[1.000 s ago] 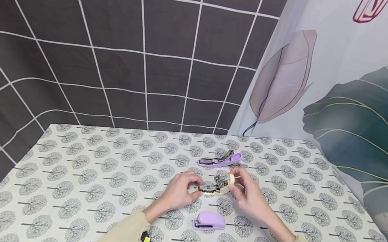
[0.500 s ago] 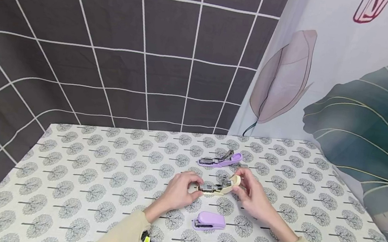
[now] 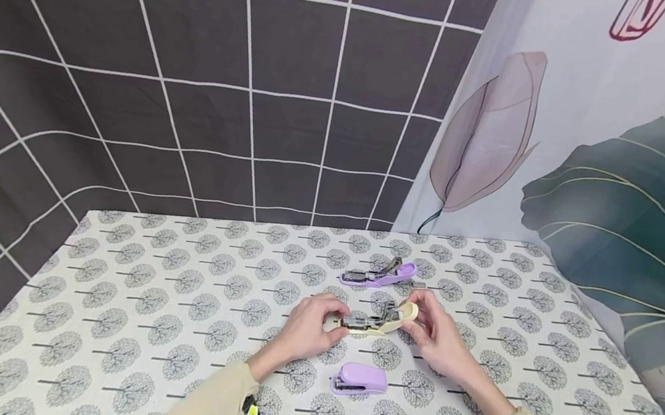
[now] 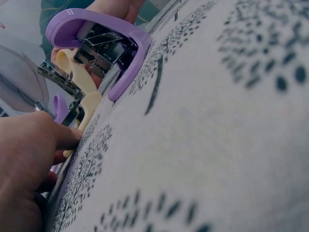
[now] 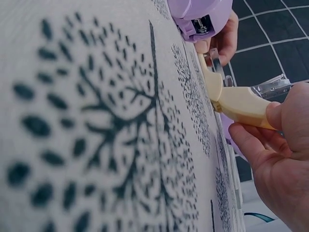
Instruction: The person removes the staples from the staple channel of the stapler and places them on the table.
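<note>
A cream stapler (image 3: 377, 323) lies on the patterned cloth with its top swung back and its metal parts exposed. My left hand (image 3: 310, 325) grips the front end of its base between thumb and fingers. With thumb and fingertips my right hand (image 3: 436, 333) pinches the raised cream cover, seen closely in the right wrist view as the cream cover (image 5: 246, 106). A closed purple stapler (image 3: 359, 380) lies nearer to me, apart from both hands. Behind the cream one, a second purple stapler (image 3: 379, 274) lies opened out with its metal arm tilted up.
The tree-print tablecloth (image 3: 178, 327) spreads wide around the staplers. A small grey piece (image 3: 418, 286) lies beside the far purple stapler, just behind my right hand. A dark gridded curtain (image 3: 198, 78) and a leaf-print curtain (image 3: 623, 204) stand beyond the table.
My right hand has moved right and tipped the cream stapler's cover further back and down. My left hand stays at the base's front end. Both purple staplers lie unchanged.
</note>
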